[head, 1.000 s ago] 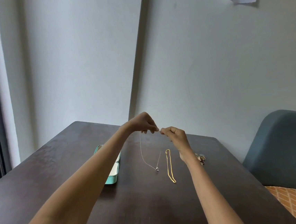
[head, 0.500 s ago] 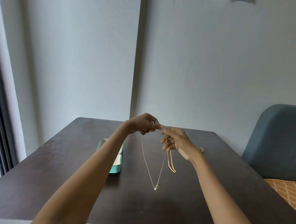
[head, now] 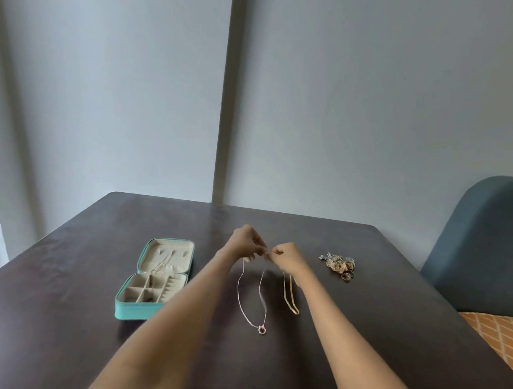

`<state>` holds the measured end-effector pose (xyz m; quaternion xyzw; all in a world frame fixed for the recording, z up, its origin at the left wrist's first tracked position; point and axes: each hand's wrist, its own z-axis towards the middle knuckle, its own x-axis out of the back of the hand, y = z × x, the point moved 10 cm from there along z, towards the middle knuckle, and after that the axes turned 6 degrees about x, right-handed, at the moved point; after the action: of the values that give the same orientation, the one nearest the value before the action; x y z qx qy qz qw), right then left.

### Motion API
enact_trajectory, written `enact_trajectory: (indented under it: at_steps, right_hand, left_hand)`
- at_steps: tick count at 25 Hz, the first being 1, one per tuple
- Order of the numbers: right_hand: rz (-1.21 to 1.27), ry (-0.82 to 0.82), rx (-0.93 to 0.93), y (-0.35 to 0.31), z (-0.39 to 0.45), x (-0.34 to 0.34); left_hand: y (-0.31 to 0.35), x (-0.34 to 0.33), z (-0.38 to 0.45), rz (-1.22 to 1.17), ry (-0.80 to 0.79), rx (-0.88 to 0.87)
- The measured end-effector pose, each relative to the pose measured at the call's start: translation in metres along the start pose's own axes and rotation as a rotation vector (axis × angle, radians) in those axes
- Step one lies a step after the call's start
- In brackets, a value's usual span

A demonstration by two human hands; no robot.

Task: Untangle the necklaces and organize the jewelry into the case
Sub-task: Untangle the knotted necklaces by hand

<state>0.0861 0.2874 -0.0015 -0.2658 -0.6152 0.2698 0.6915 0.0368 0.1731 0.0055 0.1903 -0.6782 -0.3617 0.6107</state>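
Note:
My left hand (head: 247,242) and my right hand (head: 286,255) meet above the middle of the dark table (head: 71,306), each pinching one end of a thin silver necklace (head: 244,305). Its loop hangs down from the fingers, and the small ring pendant (head: 262,329) touches the tabletop. A gold chain (head: 290,297) lies folded on the table just right of it, partly hidden by my right forearm. The teal jewelry case (head: 154,282) lies open at the left, showing beige compartments.
A small heap of rings and earrings (head: 338,264) sits on the table to the right of my hands. A grey-blue chair back (head: 489,250) stands past the table's right edge. Walls close in behind the table.
The view has dropped and moved closer to the table. My right hand has closed its fingers on the necklace end again, and the pendant now rests lower, on the table.

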Motion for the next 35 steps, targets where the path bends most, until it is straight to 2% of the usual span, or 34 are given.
enact_trajectory:
  at_steps: [2,6,11,15,17,20,23,29,35]
  right_hand:
    - [-0.071,0.001,-0.070,0.054,0.077,-0.019]
    - [-0.259,0.071,-0.056,0.045,0.074,-0.006]
    - [-0.411,0.075,0.025,0.030,0.080,0.001]
    - [-0.365,0.176,0.261,0.004,0.036,0.008]
    - [-0.363,0.157,0.413,-0.011,0.009,0.003]
    - [-0.399,0.080,0.585,-0.027,-0.025,-0.012]
    - [-0.379,0.034,0.597,-0.028,-0.042,-0.021]
    - [-0.244,0.071,0.592,-0.020,-0.049,-0.019]
    - [-0.230,0.034,0.626,-0.025,-0.041,-0.023]
  left_hand:
    - [-0.027,-0.037,0.085,0.023,-0.051,0.046]
    - [-0.019,-0.025,0.083,0.091,0.069,-0.021]
    - [-0.009,-0.026,0.092,0.172,0.049,-0.076]
    - [-0.006,-0.019,0.073,0.372,0.097,-0.113]
    - [-0.004,-0.020,0.057,0.508,0.082,-0.122]
    - [-0.011,-0.024,0.039,0.576,0.067,-0.067]
    - [-0.017,-0.026,0.034,0.610,0.086,0.003]
    - [-0.024,-0.023,0.062,0.633,0.059,0.119]
    - [-0.025,-0.026,0.083,0.612,0.047,0.121]
